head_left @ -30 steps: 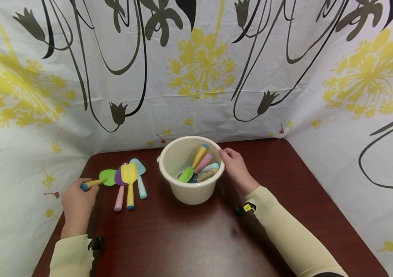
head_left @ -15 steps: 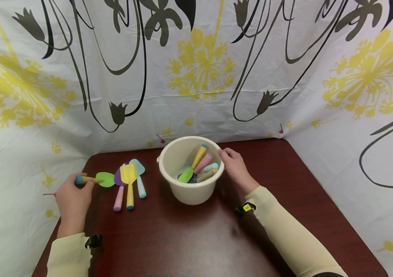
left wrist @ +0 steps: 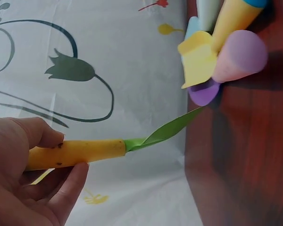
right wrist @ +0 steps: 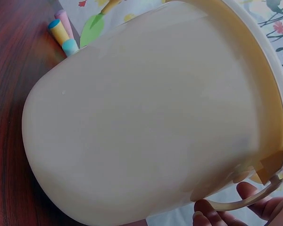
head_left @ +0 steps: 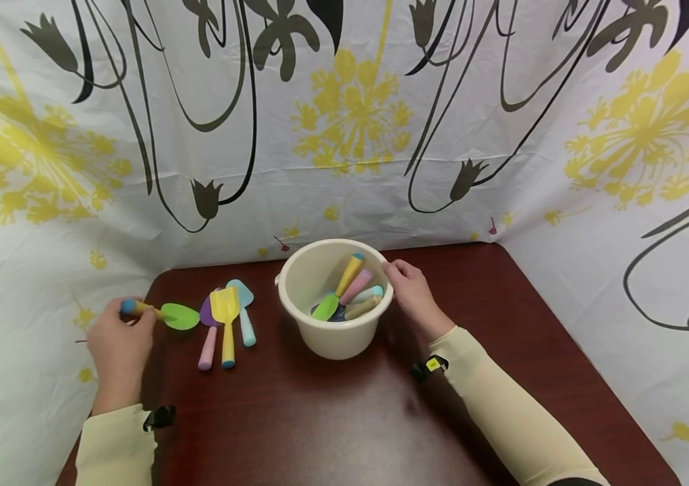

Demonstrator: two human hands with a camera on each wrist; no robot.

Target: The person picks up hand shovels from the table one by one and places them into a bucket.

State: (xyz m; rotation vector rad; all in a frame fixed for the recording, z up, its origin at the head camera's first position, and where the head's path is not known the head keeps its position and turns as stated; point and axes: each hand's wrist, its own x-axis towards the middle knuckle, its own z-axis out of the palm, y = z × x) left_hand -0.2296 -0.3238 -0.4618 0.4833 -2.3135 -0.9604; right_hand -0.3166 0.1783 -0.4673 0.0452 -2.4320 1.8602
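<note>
Head view: our left hand (head_left: 121, 341) pinches the green shovel (head_left: 180, 316) near the left side of the table (head_left: 295, 418), its long axis pointing roughly right, toward the bucket (head_left: 338, 339) our right hand (head_left: 416, 298) grips.

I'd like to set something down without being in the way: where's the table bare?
The table is bare in front of the bucket, between the sleeves, and right of the right sleeve. It's crowded at left, where the left hand holds a green-bladed trowel by three bunched tools.
</note>
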